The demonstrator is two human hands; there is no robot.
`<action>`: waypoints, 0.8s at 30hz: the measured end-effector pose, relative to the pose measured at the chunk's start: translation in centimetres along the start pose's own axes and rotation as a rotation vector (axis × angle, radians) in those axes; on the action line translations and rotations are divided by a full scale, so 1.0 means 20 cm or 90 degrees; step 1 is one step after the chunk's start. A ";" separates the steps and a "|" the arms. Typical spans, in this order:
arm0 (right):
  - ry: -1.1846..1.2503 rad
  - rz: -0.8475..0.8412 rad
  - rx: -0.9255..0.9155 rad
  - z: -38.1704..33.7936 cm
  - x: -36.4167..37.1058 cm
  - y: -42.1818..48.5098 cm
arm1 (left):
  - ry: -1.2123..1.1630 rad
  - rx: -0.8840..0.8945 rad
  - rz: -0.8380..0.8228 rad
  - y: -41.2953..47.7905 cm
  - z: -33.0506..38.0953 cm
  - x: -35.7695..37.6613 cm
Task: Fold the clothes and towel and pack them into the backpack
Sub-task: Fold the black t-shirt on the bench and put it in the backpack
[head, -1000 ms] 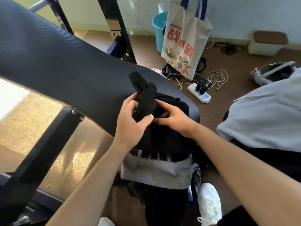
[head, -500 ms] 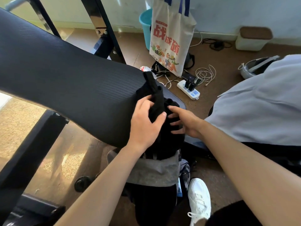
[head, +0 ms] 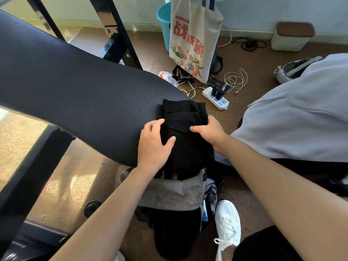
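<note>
Black garment (head: 185,129) folded on bench (head: 75,95) near edge, left hand (head: 152,146) gripping its left side, right hand (head: 209,131) gripping its right side

Daylight lands in bright patches on the floor (head: 62,185) below the ribbed tabletop (head: 75,87), crossed by hard shadows. The tabletop bows with wide-angle distortion; the left hand (head: 152,144) at its edge looks slightly blurred.
</note>
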State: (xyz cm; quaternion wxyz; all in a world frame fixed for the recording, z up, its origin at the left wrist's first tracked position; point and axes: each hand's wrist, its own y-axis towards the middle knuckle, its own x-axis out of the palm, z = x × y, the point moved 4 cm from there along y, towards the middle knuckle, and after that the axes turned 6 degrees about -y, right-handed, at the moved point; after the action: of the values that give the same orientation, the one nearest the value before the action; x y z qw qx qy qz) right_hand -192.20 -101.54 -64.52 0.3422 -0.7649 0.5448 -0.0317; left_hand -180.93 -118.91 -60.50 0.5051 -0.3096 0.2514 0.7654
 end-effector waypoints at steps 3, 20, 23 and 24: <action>-0.069 0.049 0.086 0.07 -0.01 0.00 | -0.032 -0.039 -0.051 0.00 0.00 0.02; 0.174 -0.294 -0.123 -0.15 0.27 -0.18 | -0.463 -0.266 -0.074 -0.04 -0.14 -0.28; 0.151 -0.363 -0.143 -0.19 0.29 -0.24 | -0.472 -0.235 -0.105 -0.09 -0.19 -0.36; 0.152 -0.382 -0.143 -0.21 0.30 -0.26 | -0.487 -0.233 -0.109 -0.10 -0.21 -0.38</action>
State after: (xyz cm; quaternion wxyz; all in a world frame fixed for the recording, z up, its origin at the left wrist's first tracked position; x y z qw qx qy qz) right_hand -187.33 -107.87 -60.42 0.1647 -0.9149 0.3320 -0.1601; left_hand -175.81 -125.73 -57.99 0.5606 -0.1079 -0.1201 0.8122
